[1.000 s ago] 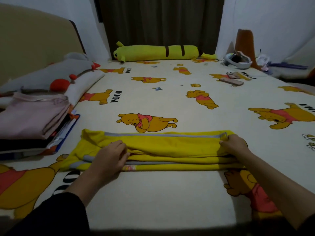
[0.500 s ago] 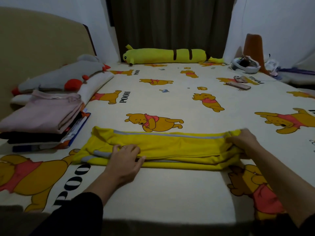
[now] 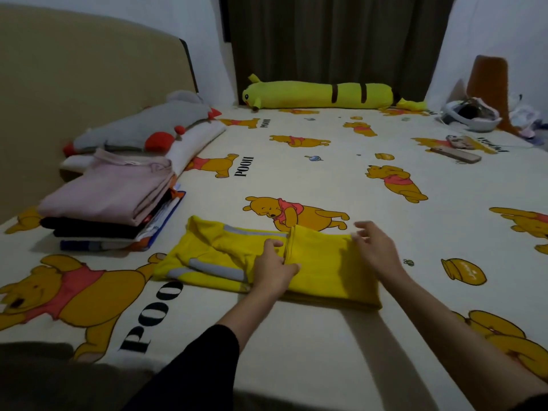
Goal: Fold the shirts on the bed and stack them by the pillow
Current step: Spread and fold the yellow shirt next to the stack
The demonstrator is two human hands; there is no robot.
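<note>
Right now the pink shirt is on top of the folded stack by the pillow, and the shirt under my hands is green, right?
Not quite: the shirt under your hands is yellow, not green, as the head view shows. The pink shirt does top the stack by the pillow.

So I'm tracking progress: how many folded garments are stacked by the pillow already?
3 can be told apart: a pink one on top, a black one under it, and a white-and-blue one at the bottom. More may be hidden between layers.

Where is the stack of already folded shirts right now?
In the head view the stack of folded shirts sits on the left of the bed, just left of the yellow shirt and in front of the white pillow.
</note>
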